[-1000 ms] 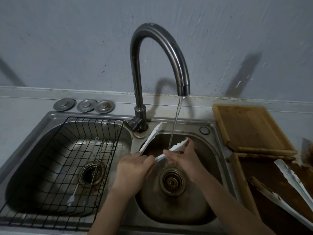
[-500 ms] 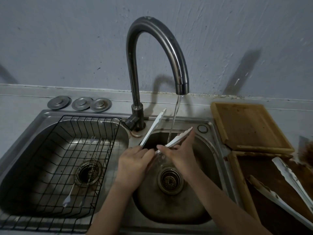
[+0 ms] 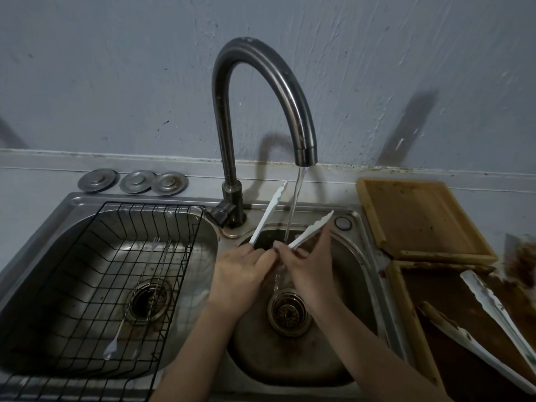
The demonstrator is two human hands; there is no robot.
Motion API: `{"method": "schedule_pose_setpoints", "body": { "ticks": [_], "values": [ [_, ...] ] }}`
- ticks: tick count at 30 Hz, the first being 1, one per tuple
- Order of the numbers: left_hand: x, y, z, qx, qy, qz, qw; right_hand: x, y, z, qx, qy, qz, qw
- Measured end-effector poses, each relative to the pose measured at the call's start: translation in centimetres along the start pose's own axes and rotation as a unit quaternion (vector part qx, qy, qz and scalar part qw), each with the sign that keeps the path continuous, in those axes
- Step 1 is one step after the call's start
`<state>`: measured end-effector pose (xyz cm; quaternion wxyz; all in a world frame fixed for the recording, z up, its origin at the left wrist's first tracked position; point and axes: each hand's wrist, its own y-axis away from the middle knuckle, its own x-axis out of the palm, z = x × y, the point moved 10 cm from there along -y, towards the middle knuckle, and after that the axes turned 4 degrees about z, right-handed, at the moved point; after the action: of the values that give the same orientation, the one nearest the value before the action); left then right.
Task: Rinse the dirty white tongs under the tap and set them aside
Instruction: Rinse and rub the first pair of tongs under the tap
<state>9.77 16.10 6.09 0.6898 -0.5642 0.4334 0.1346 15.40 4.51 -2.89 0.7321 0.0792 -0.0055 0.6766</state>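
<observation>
White tongs [image 3: 268, 213] stand spread in a V over the right sink basin [image 3: 356, 274], tips pointing up and away. My left hand [image 3: 240, 274] grips their hinge end. My right hand [image 3: 307, 265] pinches the right arm of the tongs, fingers rubbing along it. A thin stream of water [image 3: 294, 204] falls from the dark curved tap [image 3: 261, 105] between the two arms and lands near my fingers, then runs to the drain [image 3: 288, 313].
A black wire rack [image 3: 95, 285] with slim forks lies in the left basin. Three metal drain caps [image 3: 133, 181] sit behind it. At right are a wooden board [image 3: 417, 219], a dirty tray [image 3: 406, 320] and a second soiled pair of tongs [image 3: 493, 306].
The tongs have tilted a little more upright, tips higher and closer to the spout. My right hand has slid down the right arm toward the hinge. Water keeps running.
</observation>
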Motion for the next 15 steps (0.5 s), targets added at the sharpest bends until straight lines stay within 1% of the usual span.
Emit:
{"method": "schedule_pose_setpoints", "body": {
  "ticks": [1,3,5,6,7,8,9,10,11,13,15],
  "values": [
    [0.1,0.2,0.1,0.001,0.004,-0.002,1.0,0.1,0.1,-0.3,0.007,0.003,0.005,1.0],
    [0.2,0.5,0.2,0.003,0.016,0.003,1.0,-0.5,-0.1,-0.5,0.017,0.0,-0.023,1.0],
    [0.5,0.9,0.3,0.006,0.036,0.028,0.999,-1.3,-0.6,-0.8,0.033,-0.018,-0.05,0.998],
    [0.9,1.1,0.6,-0.011,0.056,0.054,0.997,-1.5,-0.9,-1.0,0.044,-0.031,-0.049,0.997],
    [1.3,1.4,1.4,-0.057,0.085,0.081,0.991,-1.6,-1.1,-1.0,0.053,-0.043,-0.045,0.997],
    [1.7,1.8,3.0,-0.139,0.131,0.102,0.976,-1.8,-1.5,-0.9,0.056,-0.046,-0.041,0.996],
    [2.1,2.5,4.9,-0.237,0.195,0.109,0.945,-2.2,-1.8,-0.7,0.055,-0.038,-0.039,0.997],
    [2.9,3.6,6.5,-0.328,0.271,0.107,0.899,-2.6,-2.1,-0.3,0.05,-0.015,-0.035,0.998],
    [3.9,4.7,7.7,-0.396,0.337,0.102,0.848,-2.9,-2.5,0.2,0.039,0.017,-0.024,0.999],
    [5.7,6.4,8.5,-0.474,0.449,0.116,0.748,-2.7,-3.0,1.1,0.009,0.066,0.022,0.997],
    [7.3,7.7,7.9,-0.523,0.543,0.153,0.64,-1.7,-3.2,1.8,-0.016,0.112,0.071,0.991]
  ]
}}
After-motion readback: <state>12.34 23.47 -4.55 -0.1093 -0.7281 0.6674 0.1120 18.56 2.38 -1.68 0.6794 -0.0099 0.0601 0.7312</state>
